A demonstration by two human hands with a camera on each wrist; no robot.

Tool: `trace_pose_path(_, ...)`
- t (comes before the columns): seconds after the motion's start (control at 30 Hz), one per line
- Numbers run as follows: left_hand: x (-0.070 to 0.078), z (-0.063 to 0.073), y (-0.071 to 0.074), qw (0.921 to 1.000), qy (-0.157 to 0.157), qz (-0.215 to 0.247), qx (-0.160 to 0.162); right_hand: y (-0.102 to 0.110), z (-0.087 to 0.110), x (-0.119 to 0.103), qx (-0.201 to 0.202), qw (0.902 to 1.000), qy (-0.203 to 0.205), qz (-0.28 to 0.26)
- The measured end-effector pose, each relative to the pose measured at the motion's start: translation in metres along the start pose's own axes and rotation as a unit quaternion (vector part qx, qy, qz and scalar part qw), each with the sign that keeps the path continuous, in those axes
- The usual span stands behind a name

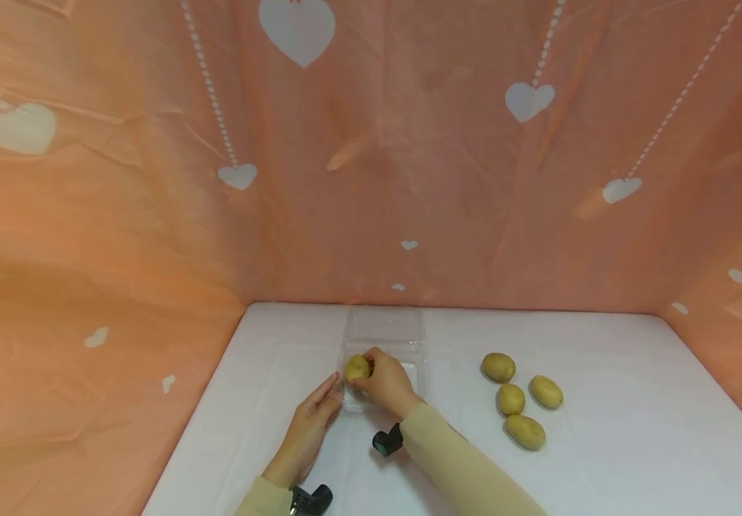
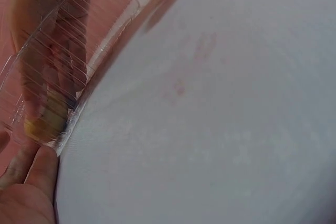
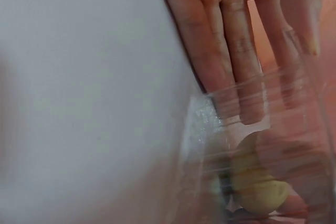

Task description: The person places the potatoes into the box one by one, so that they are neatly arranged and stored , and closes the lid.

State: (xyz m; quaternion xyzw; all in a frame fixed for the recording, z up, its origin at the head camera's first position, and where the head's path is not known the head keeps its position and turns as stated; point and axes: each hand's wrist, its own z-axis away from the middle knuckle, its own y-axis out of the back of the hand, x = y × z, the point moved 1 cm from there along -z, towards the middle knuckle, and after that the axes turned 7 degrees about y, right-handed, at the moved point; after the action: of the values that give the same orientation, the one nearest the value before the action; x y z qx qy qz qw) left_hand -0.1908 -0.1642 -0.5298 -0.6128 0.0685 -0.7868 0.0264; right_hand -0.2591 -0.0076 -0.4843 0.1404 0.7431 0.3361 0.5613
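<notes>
Inside the 9 o'clock half of the clear box [image 1: 412, 376], R hand [image 1: 389, 385] pinches a potato [image 1: 357, 367] btwn thumb & fingers; can't tell if it touches the base. L hand [image 1: 309, 424] has fingers straight, tips at the box's 9 o'clock edge, prob. to steady it b/c the thin plastic looks light. Lid [image 1: 384, 326] lies back toward 12, leaving the top clear for R hand. Held potato looks roundish; fingers hide part, so long axis unclear. On the counter [image 1: 616, 459], toward 3–4 o'clock of the box, four loose potatoes [image 1: 525, 432] sit on R hand's side, prob. for easy reach; nearest one's long axis runs approx. 10 to 4.
</notes>
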Motion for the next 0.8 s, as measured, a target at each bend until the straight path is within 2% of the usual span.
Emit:
trace_pose_path(0.23,0.003,0.001,0.000,0.9999,0.012,-0.006,0.007,0.002,-0.001,-0.004,-0.009,0.9998,-0.004,0.018)
trace_pose_path(0.5,0.000,-0.002,-0.001,1.0000,-0.003,0.003,0.003,0.013,0.002,-0.003,-0.013,0.9988,-0.018,0.044)
trace_pose_path(0.67,-0.001,-0.001,-0.001,1.0000,-0.006,0.000,0.003,0.030,0.010,0.000,-0.019,0.9994,0.008,0.027)
trace_pose_path(0.8,0.001,0.001,0.000,0.9999,-0.010,-0.006,0.003,0.052,0.019,0.007,-0.004,0.9991,0.043,0.004)
